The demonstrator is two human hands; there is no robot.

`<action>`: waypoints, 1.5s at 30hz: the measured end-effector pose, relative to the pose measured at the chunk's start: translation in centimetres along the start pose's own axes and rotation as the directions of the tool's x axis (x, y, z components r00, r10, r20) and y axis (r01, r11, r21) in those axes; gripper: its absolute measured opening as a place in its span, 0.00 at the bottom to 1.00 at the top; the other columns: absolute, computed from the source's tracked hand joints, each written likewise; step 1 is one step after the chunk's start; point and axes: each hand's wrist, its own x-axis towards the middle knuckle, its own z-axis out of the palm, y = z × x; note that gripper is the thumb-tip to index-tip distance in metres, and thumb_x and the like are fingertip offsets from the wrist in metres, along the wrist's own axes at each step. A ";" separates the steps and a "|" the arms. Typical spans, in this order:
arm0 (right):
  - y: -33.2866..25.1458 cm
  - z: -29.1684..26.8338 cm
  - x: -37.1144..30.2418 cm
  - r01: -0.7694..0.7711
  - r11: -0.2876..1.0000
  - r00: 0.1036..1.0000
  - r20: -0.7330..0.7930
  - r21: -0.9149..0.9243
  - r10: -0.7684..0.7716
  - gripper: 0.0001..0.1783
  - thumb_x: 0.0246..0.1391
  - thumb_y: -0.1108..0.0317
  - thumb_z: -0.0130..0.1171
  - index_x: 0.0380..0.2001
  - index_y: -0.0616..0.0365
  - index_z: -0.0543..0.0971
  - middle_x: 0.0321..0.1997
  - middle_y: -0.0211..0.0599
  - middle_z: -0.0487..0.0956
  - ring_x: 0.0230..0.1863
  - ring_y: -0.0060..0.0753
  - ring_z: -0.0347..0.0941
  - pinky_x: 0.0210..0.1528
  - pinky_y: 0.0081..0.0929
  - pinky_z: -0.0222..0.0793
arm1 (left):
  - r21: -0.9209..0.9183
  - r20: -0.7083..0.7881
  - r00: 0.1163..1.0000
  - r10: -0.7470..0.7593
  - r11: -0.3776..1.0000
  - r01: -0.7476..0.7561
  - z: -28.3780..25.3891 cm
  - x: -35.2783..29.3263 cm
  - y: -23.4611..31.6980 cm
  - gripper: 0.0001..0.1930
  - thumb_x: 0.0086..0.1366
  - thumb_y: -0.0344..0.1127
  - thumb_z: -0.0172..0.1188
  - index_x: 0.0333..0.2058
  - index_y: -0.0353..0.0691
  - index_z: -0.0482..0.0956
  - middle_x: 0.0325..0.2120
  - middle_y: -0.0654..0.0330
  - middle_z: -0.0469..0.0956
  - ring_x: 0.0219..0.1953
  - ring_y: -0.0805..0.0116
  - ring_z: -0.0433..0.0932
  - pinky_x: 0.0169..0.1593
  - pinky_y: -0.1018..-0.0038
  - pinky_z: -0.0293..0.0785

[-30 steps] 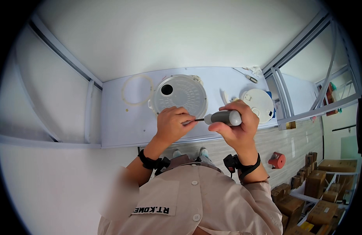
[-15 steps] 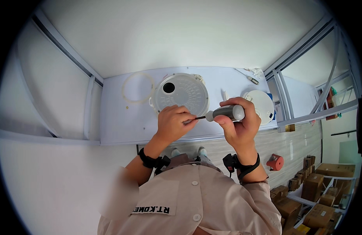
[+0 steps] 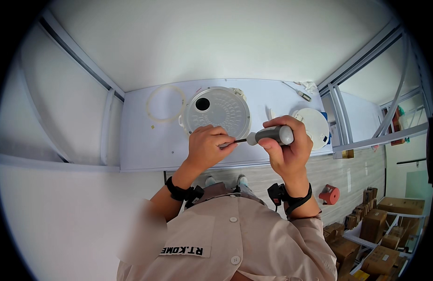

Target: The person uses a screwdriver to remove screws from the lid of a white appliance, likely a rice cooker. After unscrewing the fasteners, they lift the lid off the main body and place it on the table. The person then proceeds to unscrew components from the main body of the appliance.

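My right hand [image 3: 291, 147] is wrapped round the grey handle of a screwdriver [image 3: 272, 135], its thumb pressed along the side. The dark shaft points left, into the fingertips of my left hand [image 3: 208, 146]. Those fingers are pinched round the shaft's end; whether a small part sits between them is hidden. Just beyond my left hand lies a round, pale grey appliance housing [image 3: 225, 112] with one dark round hole near its upper left. Both hands are held above the table's near edge, and the left one covers the housing's near rim.
A thin pale ring [image 3: 150, 111] lies on the white table [image 3: 141, 150] at the left, with a small yellow bit [image 3: 152, 127] near it. Right of the housing is a white round part [image 3: 313, 121]. A second screwdriver [image 3: 302, 95] lies at the back right, close to the metal frame [image 3: 340, 117].
Both hands keep the same grip on the screwdriver. Only a very slight shift of the whole view is visible.
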 end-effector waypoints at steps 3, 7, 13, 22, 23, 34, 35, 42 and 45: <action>-0.1 0.0 0.0 -0.027 0.998 0.999 0.028 0.049 0.026 0.32 0.50 0.48 0.81 0.46 0.58 0.78 0.37 0.36 0.87 0.29 0.33 0.83 0.31 0.25 0.75 | 0.006 0.013 1.000 -0.011 1.000 0.011 -0.1 0.1 0.1 0.06 0.49 0.38 0.80 0.25 0.52 0.91 0.24 0.73 0.83 0.25 0.69 0.80 0.31 0.69 0.74; -0.4 -0.6 0.4 0.001 0.995 0.987 0.159 0.098 -0.017 0.30 0.56 0.54 0.78 0.53 0.60 0.76 0.40 0.40 0.86 0.35 0.39 0.83 0.38 0.31 0.77 | 0.029 0.030 0.999 -0.021 0.999 0.020 -0.3 0.2 0.2 0.06 0.49 0.38 0.80 0.25 0.51 0.91 0.24 0.72 0.84 0.26 0.69 0.81 0.31 0.69 0.75; -1.9 -0.8 0.5 -0.177 0.963 0.975 0.168 0.203 0.144 0.32 0.58 0.59 0.75 0.60 0.59 0.72 0.40 0.41 0.86 0.35 0.44 0.83 0.41 0.35 0.77 | 0.012 0.024 0.999 -0.025 1.000 0.025 -0.1 -0.1 0.0 0.06 0.50 0.39 0.80 0.25 0.50 0.91 0.25 0.72 0.84 0.27 0.67 0.82 0.32 0.68 0.76; -1.5 -0.3 0.3 0.001 0.985 0.997 0.078 -0.171 0.012 0.30 0.46 0.51 0.83 0.42 0.56 0.77 0.30 0.37 0.82 0.27 0.40 0.79 0.28 0.30 0.71 | 0.025 0.040 0.998 -0.051 0.998 0.050 0.1 -0.4 0.0 0.05 0.52 0.41 0.78 0.26 0.52 0.91 0.25 0.74 0.83 0.28 0.69 0.80 0.37 0.68 0.75; -1.7 -0.2 0.4 -0.003 0.984 0.997 0.080 -0.179 0.017 0.30 0.46 0.51 0.84 0.42 0.56 0.77 0.29 0.37 0.81 0.27 0.39 0.78 0.27 0.29 0.71 | 0.030 0.040 0.998 -0.051 0.998 0.050 0.1 -0.4 0.0 0.05 0.52 0.41 0.78 0.26 0.52 0.91 0.25 0.74 0.83 0.28 0.69 0.80 0.36 0.68 0.75; -2.5 -1.1 1.4 -0.130 0.991 0.950 0.283 -0.019 0.130 0.23 0.57 0.65 0.75 0.51 0.58 0.76 0.41 0.42 0.83 0.37 0.46 0.80 0.39 0.38 0.75 | 0.020 0.009 1.000 -0.018 1.000 0.018 0.1 -0.2 0.1 0.06 0.50 0.39 0.79 0.23 0.50 0.89 0.24 0.71 0.84 0.26 0.67 0.81 0.31 0.68 0.75; -2.3 -1.3 1.5 -0.125 0.992 0.943 0.315 0.029 0.109 0.23 0.58 0.67 0.74 0.52 0.58 0.75 0.43 0.43 0.83 0.40 0.47 0.80 0.42 0.38 0.75 | 0.013 0.010 1.000 -0.016 1.000 0.016 0.1 -0.2 0.1 0.06 0.50 0.39 0.79 0.24 0.50 0.90 0.24 0.71 0.84 0.26 0.67 0.81 0.32 0.68 0.75; -1.0 -2.2 2.3 -0.001 0.996 0.937 0.348 0.094 -0.032 0.32 0.58 0.72 0.71 0.64 0.59 0.71 0.51 0.49 0.81 0.47 0.51 0.78 0.50 0.41 0.75 | 0.015 0.020 0.999 -0.029 0.999 0.029 -0.1 0.0 0.2 0.06 0.50 0.39 0.79 0.24 0.49 0.90 0.24 0.71 0.84 0.26 0.67 0.81 0.32 0.68 0.75; -0.1 -2.1 1.5 0.000 0.983 0.941 0.332 0.183 -0.062 0.33 0.58 0.74 0.70 0.66 0.60 0.72 0.55 0.48 0.81 0.52 0.52 0.79 0.57 0.40 0.75 | 0.004 0.035 0.999 -0.038 0.999 0.038 0.0 0.0 0.2 0.07 0.50 0.39 0.80 0.24 0.49 0.89 0.24 0.71 0.84 0.26 0.67 0.81 0.32 0.68 0.76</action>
